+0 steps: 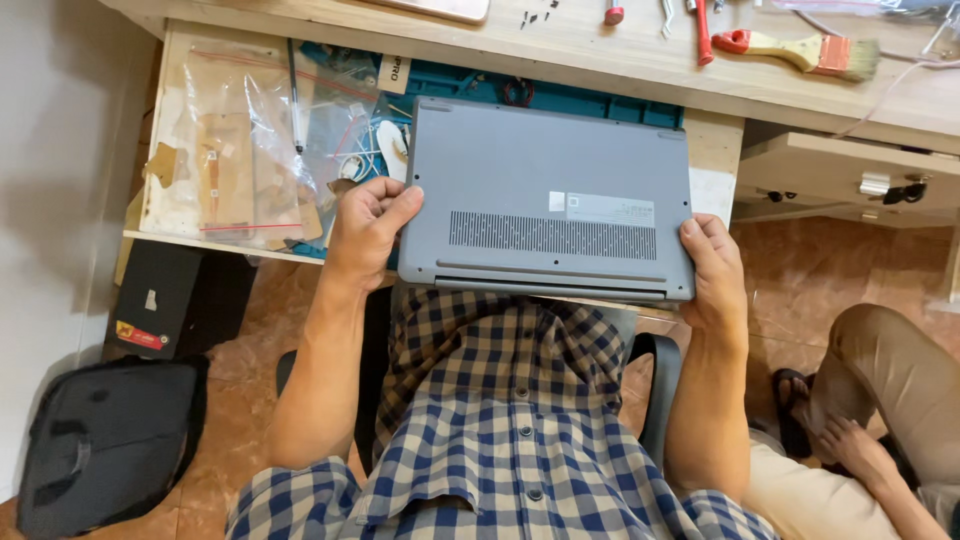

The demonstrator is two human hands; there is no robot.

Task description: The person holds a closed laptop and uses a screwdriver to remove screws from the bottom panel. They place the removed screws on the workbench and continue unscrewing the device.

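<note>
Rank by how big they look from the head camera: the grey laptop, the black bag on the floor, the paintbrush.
1. Grey laptop, held by left hand and right hand.
2. Black bag; it lies lower, so its true size is unsure.
3. Paintbrush.

A paintbrush (810,52) lies well beyond the fingers, up right. Clear plastic bags (235,140) sit just left of them. A black bag (105,440) rests on the floor, below left

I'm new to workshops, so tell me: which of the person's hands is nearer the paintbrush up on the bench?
The right hand. It grips the laptop's right edge, below the paintbrush. The left hand holds the opposite edge, farther away.
</note>
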